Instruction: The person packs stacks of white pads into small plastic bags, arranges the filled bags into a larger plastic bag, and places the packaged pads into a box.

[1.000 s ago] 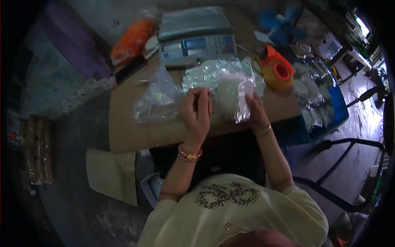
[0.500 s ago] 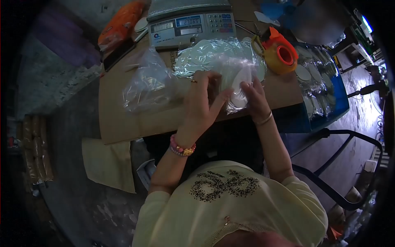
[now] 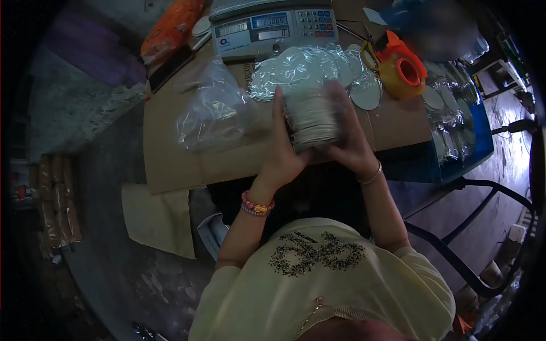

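Between my two hands is a stack of pale round discs [image 3: 313,118], blurred by motion. My left hand [image 3: 282,145] presses on its left side, with the thumb near the lower edge. On the right side my right hand [image 3: 354,139] grips it, fingers up along the edge. Just beyond the stack lie more pale discs in shiny clear film [image 3: 296,67]. A crumpled clear plastic bag [image 3: 213,111] rests on the cardboard to the left of my left hand. One loose disc [image 3: 365,95] lies right of the stack.
A digital scale [image 3: 273,31] stands at the back of the cardboard-covered table [image 3: 176,165]. An orange tape dispenser [image 3: 402,71] is at the right, beside a blue bin [image 3: 482,128] of wrapped discs. An orange bag [image 3: 172,31] lies back left. A black metal frame [image 3: 443,244] stands right.
The discs, earlier in shiny film at my right hand, now show as an upright stack between both hands. My left hand has moved from beside them onto their left side.
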Action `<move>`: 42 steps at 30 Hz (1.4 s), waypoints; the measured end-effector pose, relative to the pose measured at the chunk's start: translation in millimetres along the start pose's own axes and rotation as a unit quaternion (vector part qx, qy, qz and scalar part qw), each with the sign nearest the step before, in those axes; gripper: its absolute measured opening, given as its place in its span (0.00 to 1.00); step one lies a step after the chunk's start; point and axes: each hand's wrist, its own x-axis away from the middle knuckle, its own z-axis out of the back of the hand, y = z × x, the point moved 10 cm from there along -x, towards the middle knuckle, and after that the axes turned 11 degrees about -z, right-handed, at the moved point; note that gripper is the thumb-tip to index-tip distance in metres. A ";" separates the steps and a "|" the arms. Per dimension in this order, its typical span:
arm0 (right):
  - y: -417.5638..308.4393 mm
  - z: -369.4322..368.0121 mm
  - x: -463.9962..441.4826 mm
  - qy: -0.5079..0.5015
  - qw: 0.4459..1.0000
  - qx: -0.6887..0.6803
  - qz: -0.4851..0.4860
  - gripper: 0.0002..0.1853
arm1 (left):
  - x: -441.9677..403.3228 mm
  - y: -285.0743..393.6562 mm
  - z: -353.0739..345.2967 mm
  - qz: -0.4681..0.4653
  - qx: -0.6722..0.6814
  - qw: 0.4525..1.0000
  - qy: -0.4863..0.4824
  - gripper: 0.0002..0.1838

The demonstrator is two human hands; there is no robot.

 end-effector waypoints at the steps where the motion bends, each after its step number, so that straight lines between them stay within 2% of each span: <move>1: -13.3 -3.2 -2.0 0.017 0.998 0.058 0.027 0.60 | -4.8 5.6 -4.9 -0.042 -0.007 0.999 0.009 0.66; 2: -23.7 -5.7 -2.5 0.032 0.991 0.117 0.052 0.63 | -6.8 12.2 -8.0 -0.083 -0.013 0.996 0.021 0.67; 3: -26.5 -7.4 -3.8 0.032 0.991 0.121 0.052 0.63 | -10.0 14.4 -8.3 -0.085 -0.010 0.996 0.022 0.67; 5: -30.6 -4.0 -5.2 0.021 0.998 -0.021 0.052 0.66 | -17.7 31.1 -1.7 -0.136 0.068 0.987 0.048 0.72; 6: -27.7 -2.0 -4.0 0.024 0.998 -0.021 0.050 0.66 | -15.5 29.4 -2.7 -0.133 0.070 0.988 0.046 0.72; 8: -7.2 2.2 -4.5 0.020 1.000 -0.016 -0.004 0.68 | -7.9 0.9 -12.9 -0.014 0.127 0.992 0.020 0.75; 9: -4.3 4.5 -5.5 0.018 1.000 -0.016 -0.003 0.68 | -7.9 -0.2 -10.7 -0.015 0.126 0.992 0.022 0.75; 11: -10.3 2.5 -0.6 0.019 0.993 0.096 0.058 0.68 | -4.1 -0.9 -14.1 -0.018 0.106 0.994 -0.022 0.75; 15: -2.7 7.3 -3.3 0.033 0.999 0.020 0.018 0.69 | -9.6 0.0 -6.7 -0.021 0.070 0.997 -0.037 0.73; 17: -1.4 -0.3 -1.1 0.009 1.000 -0.011 -0.003 0.70 | -11.6 11.3 -3.2 -0.078 -0.065 0.994 -0.049 0.70; 18: -6.0 1.3 0.9 0.008 1.000 -0.009 -0.001 0.70 | -13.5 17.8 -3.7 -0.080 -0.065 0.994 -0.047 0.70; 20: -13.5 7.5 1.1 -0.024 0.995 -0.089 -0.031 0.72 | -17.5 14.9 0.3 0.021 0.091 0.996 -0.007 0.67; 21: -20.0 16.2 -2.7 -0.026 0.996 -0.086 -0.028 0.72 | -26.6 25.7 8.0 0.016 0.091 0.996 -0.005 0.67; 23: -50.9 47.3 -2.7 -0.027 0.980 -0.193 0.051 0.71 | -36.7 56.8 15.8 -0.026 -0.172 0.979 -0.107 0.63; 24: -75.4 52.3 -6.1 -0.054 0.990 -0.094 0.087 0.67 | -40.0 67.3 18.9 -0.019 -0.167 0.980 -0.105 0.63; 25: -95.0 53.9 -12.4 -0.056 0.991 -0.093 0.084 0.67 | -44.6 81.5 12.1 -0.059 -0.278 0.944 -0.166 0.61; 26: -111.3 29.6 -15.7 -0.113 0.977 0.155 0.091 0.66 | -46.7 87.8 3.4 -0.100 -0.387 0.888 -0.226 0.59; 27: -106.7 8.0 -14.3 -0.161 0.900 0.393 0.095 0.64 | -48.1 81.4 2.4 -0.102 -0.389 0.887 -0.226 0.59; 28: -106.5 -8.7 -16.6 -0.151 0.877 0.444 0.108 0.63 | -45.8 65.5 -2.0 -0.097 -0.383 0.887 -0.239 0.58; 29: -104.3 -20.5 -17.9 -0.151 0.876 0.443 0.114 0.63 | -42.2 53.2 -5.5 -0.090 -0.380 0.886 -0.251 0.56; 30: -88.2 -30.4 -22.8 -0.142 0.847 0.505 0.087 0.62 | -37.9 48.1 -7.5 -0.090 -0.389 0.882 -0.248 0.56; 31: -73.0 -37.6 -29.3 -0.132 0.815 0.561 0.062 0.61 | -35.8 48.9 -3.3 -0.091 -0.380 0.898 -0.203 0.54; 32: -72.7 -41.9 -34.0 -0.099 0.805 0.579 0.083 0.55 | -31.5 52.6 4.7 -0.087 -0.372 0.911 -0.157 0.51; 33: -71.0 -46.6 -36.6 -0.108 0.810 0.569 0.094 0.55 | -25.2 59.1 12.1 -0.082 -0.325 0.934 -0.125 0.45; 34: -60.7 -43.4 -41.1 -0.129 0.796 0.587 0.074 0.52 | -16.2 65.6 18.7 -0.074 -0.337 0.931 -0.116 0.45; 35: -51.2 -36.4 -45.5 -0.148 0.777 0.609 0.054 0.49 | -9.7 83.4 29.7 -0.104 -0.331 0.936 -0.057 0.42; 36: -47.2 -29.6 -47.6 -0.161 0.784 0.597 0.056 0.43 | -5.4 98.0 41.3 -0.137 -0.322 0.937 0.000 0.39; 37: -47.5 -21.8 -50.4 -0.164 0.784 0.595 0.062 0.43 | -0.8 101.2 54.8 -0.137 -0.327 0.935 0.004 0.39; 39: -34.2 12.9 -60.2 -0.143 0.869 0.462 -0.107 0.38 | 20.0 120.6 119.7 -0.131 -0.429 0.886 0.121 0.36; 40: -28.8 16.2 -56.7 -0.144 0.867 0.466 -0.102 0.38 | 19.8 117.8 141.2 -0.114 -0.471 0.866 0.127 0.33; 41: -16.5 33.1 -52.7 -0.085 0.941 0.283 -0.168 0.36 | 15.7 109.8 163.8 -0.096 -0.510 0.844 0.137 0.30; 42: -8.2 46.8 -44.4 -0.026 0.969 0.088 -0.228 0.34 | 19.5 88.6 186.9 -0.097 -0.508 0.842 0.151 0.30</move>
